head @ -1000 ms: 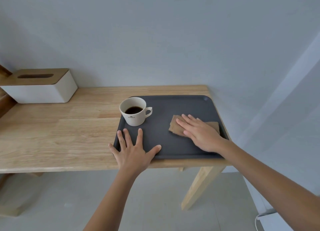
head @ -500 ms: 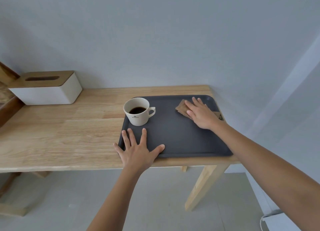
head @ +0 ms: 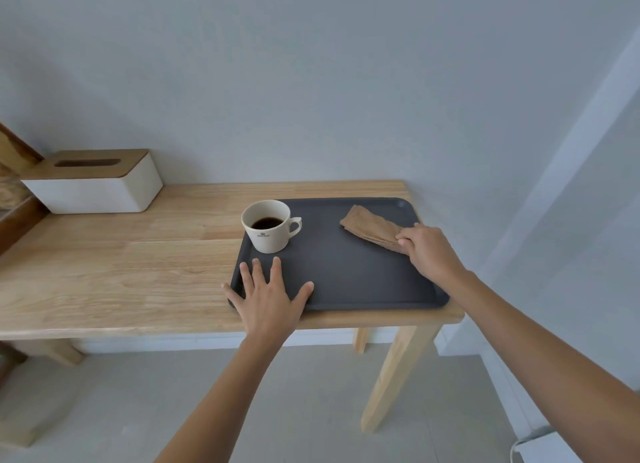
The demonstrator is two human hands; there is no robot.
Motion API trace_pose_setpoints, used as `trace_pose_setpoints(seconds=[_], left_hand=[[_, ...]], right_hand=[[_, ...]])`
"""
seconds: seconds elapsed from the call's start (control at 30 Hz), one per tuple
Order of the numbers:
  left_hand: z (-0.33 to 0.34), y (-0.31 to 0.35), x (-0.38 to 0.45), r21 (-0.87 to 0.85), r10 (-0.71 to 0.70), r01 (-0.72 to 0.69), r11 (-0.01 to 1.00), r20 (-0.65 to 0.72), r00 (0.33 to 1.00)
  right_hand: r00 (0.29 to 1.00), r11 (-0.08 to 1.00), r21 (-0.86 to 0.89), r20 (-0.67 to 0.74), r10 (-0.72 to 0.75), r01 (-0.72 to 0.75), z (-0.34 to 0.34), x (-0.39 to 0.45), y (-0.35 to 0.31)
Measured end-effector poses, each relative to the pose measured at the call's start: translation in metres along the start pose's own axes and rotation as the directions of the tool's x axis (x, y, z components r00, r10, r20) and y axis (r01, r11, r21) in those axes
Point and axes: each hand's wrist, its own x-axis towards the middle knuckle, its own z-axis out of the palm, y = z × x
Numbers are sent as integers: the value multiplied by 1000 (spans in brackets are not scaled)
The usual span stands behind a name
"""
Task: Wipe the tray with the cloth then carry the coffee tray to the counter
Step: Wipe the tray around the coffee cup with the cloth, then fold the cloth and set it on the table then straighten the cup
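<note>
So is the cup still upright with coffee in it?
Upright and partly full: the cup stands on the tray, dark coffee visible inside.

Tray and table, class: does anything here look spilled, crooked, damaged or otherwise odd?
Nothing stands out. The coffee cup stands upright on the tray with no spill visible; the cloth lies folded under the right hand, and the left hand rests flat on the tray's near corner.
</note>
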Motion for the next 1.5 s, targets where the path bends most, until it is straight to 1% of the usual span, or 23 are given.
trace_pose_setpoints(seconds=[0.1, 0.17, 0.23, 0.33, 0.4, 0.47, 0.53, 0.63, 0.7, 0.77, 0.83, 0.9, 0.93, 0.97, 1.0, 1.03, 1.07, 1.13, 1.2, 1.3, 1.4, 1.43, 1.5], left_hand=[[2, 14, -8, -116, 106, -126, 985, -163, 981], [0, 28, -9, -138, 188, -225, 965, -239, 953], [-3, 43, -7, -149, 247, -297, 943, -283, 927], [-9, 64, 4, -150, 350, -400, 904, -277, 895], [-12, 76, 13, -175, 431, -473, 864, -229, 873], [-12, 87, 23, -217, 489, -518, 827, -173, 855], [-11, 95, 32, -249, 523, -530, 810, -102, 847], [-10, 103, 44, -292, 542, -528, 797, -37, 839], [-12, 105, 49, -427, 540, -501, 753, -35, 841], [-17, 105, 51, -605, 521, -420, 676, -11, 854], [-22, 102, 52, -722, 522, -324, 611, 60, 851], [-29, 98, 52, -779, 544, -275, 564, 100, 833], [-35, 96, 52, -781, 555, -281, 558, 100, 826], [-41, 96, 53, -759, 561, -309, 573, 88, 823], [-49, 95, 52, -709, 561, -354, 610, 71, 824], [-58, 95, 51, -648, 566, -407, 644, 45, 823], [-68, 96, 49, -594, 580, -459, 660, 14, 815], [-89, 98, 44, -520, 627, -544, 659, -21, 779], [-109, 98, 37, -412, 653, -608, 679, -41, 757], [-138, 90, 28, -280, 661, -660, 697, -106, 743], [-169, 73, 23, -182, 649, -667, 722, -155, 745], [-179, 65, 22, -150, 645, -665, 732, -162, 747], [-197, 45, 19, -110, 633, -651, 751, -160, 758]], right_hand=[[999, 997, 60, -9, 44, -43, -7, 5, 2], [998, 999, 40, 54, 32, -34, -12, 4, 1], [995, 1000, -19, 102, 17, -15, -13, 1, 1], [999, 1000, 0, 42, 11, -11, -18, 5, 0], [999, 997, 71, 20, 28, -29, -24, 9, -2], [1000, 985, 172, -23, 16, -12, -35, 9, -11], [999, 969, 249, -32, 3, 5, -49, 5, -20], [997, 907, 420, 79, -11, -24, -66, 1, -21], [985, 809, 580, 172, -4, -98, -73, -2, -18], [969, 694, 695, 245, 12, -185, -81, -8, -15], [950, 620, 747, 311, -7, -240, -89, -16, -12], [929, 588, 763, 367, -52, -268, -95, -24, -8], [918, 597, 754, 391, -73, -274, -97, -28, -8], [911, 642, 724, 401, -94, -252, -97, -32, -9], [915, 729, 658, 388, -114, -189, -96, -35, -12], [921, 826, 554, 365, -135, -98, -94, -38, -15], [926, 898, 439, 343, -158, -10, -90, -39, -19], [930, 957, 265, 308, -202, 121, -81, -41, -31], [935, 959, 207, 258, -243, 192, -71, -44, -48], [955, 924, 334, 158, -250, 187, -64, -48, -79], [952, 864, 457, 105, -287, 211, -61, -50, -119], [948, 852, 473, 96, -304, 226, -58, -49, -133], [940, 853, 446, 70, -334, 270, -52, -44, -159]])
